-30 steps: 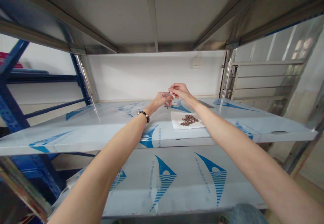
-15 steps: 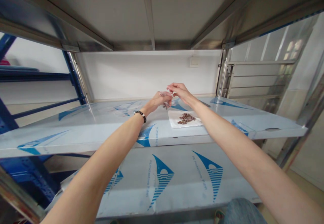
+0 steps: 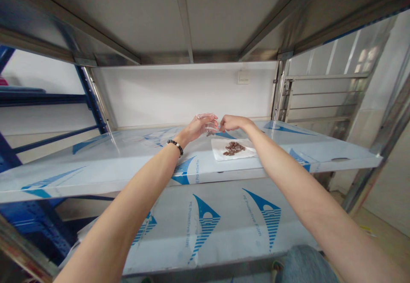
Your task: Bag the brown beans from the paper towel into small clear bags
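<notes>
My left hand (image 3: 199, 126), with a beaded bracelet on its wrist, is closed round a small clear plastic bag (image 3: 211, 127). A few brown bits show at the bag's lower end. Close to the right side of the bag is my right hand (image 3: 231, 123), its fingers curled and pinched with the tips pointing down and left. Whatever they may hold is too small to make out. Below the hands, a white sheet (image 3: 219, 152) lies on the shelf, bearing a small heap of brown oblong pieces (image 3: 233, 148). My right forearm covers the sheet's right end.
The film-covered metal shelf (image 3: 134, 157) spans the view, with a lower film-covered panel (image 3: 233, 227) beneath. An upper metal shelf (image 3: 218, 18) hangs overhead. A blue rack (image 3: 91, 99) stands at left, and a white wall with a switch (image 3: 243, 77) at the back.
My right hand has lowered and its fingers have curled in beside the bag. My left hand has turned and lifted slightly, showing more of the bag.
</notes>
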A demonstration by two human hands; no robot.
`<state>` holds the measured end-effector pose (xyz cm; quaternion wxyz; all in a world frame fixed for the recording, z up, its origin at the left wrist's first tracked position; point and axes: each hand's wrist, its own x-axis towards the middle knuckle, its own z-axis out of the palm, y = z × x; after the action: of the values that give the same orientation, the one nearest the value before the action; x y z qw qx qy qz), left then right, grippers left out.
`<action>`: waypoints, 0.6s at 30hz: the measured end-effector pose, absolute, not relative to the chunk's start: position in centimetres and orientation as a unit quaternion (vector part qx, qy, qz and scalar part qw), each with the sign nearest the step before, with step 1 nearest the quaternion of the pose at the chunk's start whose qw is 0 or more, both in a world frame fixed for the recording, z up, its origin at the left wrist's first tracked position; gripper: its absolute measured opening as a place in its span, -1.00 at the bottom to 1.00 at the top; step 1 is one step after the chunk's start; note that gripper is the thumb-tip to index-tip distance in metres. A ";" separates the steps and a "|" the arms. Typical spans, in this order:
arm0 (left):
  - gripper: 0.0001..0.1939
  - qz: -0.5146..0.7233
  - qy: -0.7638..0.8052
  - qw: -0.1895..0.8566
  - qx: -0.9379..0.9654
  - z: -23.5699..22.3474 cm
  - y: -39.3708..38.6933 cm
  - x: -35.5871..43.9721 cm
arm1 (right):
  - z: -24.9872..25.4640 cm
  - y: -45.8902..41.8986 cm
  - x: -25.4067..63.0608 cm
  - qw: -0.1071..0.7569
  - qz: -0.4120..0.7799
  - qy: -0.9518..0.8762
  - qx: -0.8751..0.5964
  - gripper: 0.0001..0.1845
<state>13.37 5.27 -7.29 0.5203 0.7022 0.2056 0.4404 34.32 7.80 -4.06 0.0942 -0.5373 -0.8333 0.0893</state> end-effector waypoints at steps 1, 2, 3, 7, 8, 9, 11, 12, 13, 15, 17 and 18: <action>-0.67 0.443 0.215 0.516 0.700 -7.3 5.3 13.3 | -3.9 7.5 34.6 0.046 0.108 -0.830 -0.546 -0.77; -0.68 0.445 0.223 0.513 0.700 -7.4 5.4 13.3 | -3.7 7.2 34.8 0.009 0.125 -0.827 -0.549 -0.71; -0.68 0.445 0.227 0.510 0.700 -7.4 5.4 13.3 | -3.5 7.0 35.1 -0.017 0.138 -0.825 -0.548 -0.65; -0.67 0.438 0.227 0.497 0.714 -7.6 5.6 13.4 | -3.1 6.7 36.3 -0.051 0.143 -0.817 -0.556 -0.45; -0.68 0.435 0.230 0.492 0.718 -7.7 5.6 13.5 | -3.0 6.8 36.5 -0.059 0.147 -0.812 -0.561 -0.42; -0.69 0.433 0.234 0.489 0.720 -7.7 5.5 13.6 | -3.1 6.9 36.6 -0.070 0.157 -0.806 -0.566 -0.39; -0.72 0.426 0.244 0.484 0.724 -7.7 5.4 13.7 | -3.3 7.0 36.8 -0.090 0.182 -0.792 -0.576 -0.33; -0.73 0.423 0.246 0.484 0.725 -7.7 5.3 13.8 | -3.4 7.1 36.7 -0.098 0.196 -0.786 -0.578 -0.31; -0.74 0.421 0.246 0.484 0.727 -7.7 5.3 13.8 | -3.5 7.1 36.7 -0.104 0.209 -0.781 -0.580 -0.30; -0.75 0.416 0.239 0.484 0.732 -7.7 5.2 13.8 | -3.7 7.0 36.5 -0.110 0.228 -0.777 -0.576 -0.30; -0.76 0.415 0.232 0.485 0.734 -7.7 5.1 13.8 | -3.8 6.8 36.3 -0.107 0.241 -0.781 -0.567 -0.33; -0.76 0.416 0.230 0.485 0.734 -7.8 5.1 13.8 | -3.7 6.7 36.2 -0.102 0.243 -0.784 -0.562 -0.35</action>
<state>13.82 5.14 -7.76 0.4855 0.7336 0.2299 0.4163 36.21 6.66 -3.72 -0.1016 -0.5623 -0.7839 0.2428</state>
